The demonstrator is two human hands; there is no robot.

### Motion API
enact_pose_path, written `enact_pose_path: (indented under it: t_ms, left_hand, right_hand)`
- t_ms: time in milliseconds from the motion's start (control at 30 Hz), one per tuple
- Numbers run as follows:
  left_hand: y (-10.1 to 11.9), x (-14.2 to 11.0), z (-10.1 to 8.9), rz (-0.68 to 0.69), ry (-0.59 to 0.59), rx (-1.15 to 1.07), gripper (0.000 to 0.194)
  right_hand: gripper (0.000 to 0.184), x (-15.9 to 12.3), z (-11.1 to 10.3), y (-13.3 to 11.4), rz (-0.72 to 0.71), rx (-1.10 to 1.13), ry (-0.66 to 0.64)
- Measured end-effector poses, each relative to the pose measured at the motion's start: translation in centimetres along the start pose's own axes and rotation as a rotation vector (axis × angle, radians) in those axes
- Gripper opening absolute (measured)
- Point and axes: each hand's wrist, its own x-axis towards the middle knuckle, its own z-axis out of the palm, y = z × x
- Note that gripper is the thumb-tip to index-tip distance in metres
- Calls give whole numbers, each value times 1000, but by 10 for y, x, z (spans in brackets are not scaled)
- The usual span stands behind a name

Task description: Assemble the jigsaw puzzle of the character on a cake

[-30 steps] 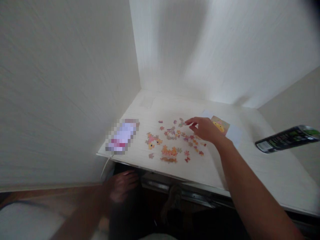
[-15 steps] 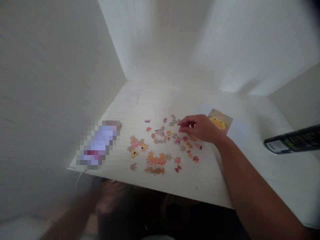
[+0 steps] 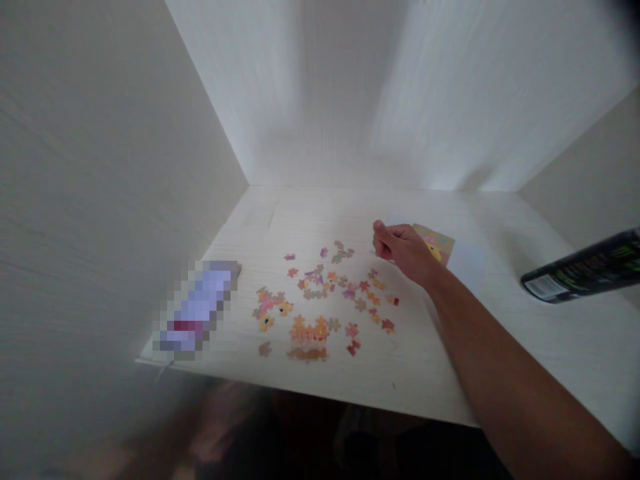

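My right hand (image 3: pixel 400 250) hovers over the right side of the table, its fingers curled and the thumb up. A thin pale edge shows under the fingers, too slight to name. Below and left of it lie loose jigsaw puzzle pieces (image 3: pixel 361 305) in orange, red and tan. Several joined pieces form a pink and yellow cluster (image 3: pixel 267 305) with eyes, and an orange block (image 3: pixel 309 330) lies near the front. My left hand (image 3: pixel 220 413) is below the table edge, smeared by motion, its fingers unclear.
A picture card (image 3: pixel 445 241) with a yellow figure lies on white paper (image 3: pixel 467 260), partly behind my right wrist. A dark can (image 3: pixel 585 270) stands at the right. A pixelated phone-like object (image 3: pixel 205 300) lies at the left edge. White walls enclose the table (image 3: pixel 425 373).
My right hand has lifted away from the pieces, and its fingers have curled in. The view has tilted up slightly. My left hand stays low and blurred.
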Motion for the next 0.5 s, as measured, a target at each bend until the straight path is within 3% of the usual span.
enact_pose_path:
  t_ms: [167,333,500]
  left_hand:
    - [3,-2,-1,77,-18,22,72]
    - [19,-5,17,4,23,34,62]
    - [30,-6,30,-26,62,55,57]
  right_hand:
    - [63,1,5,1,14,31,80]
    - [57,-2,12,-2,37,126,88]
    - [54,-3,20,3,-27,-39,150]
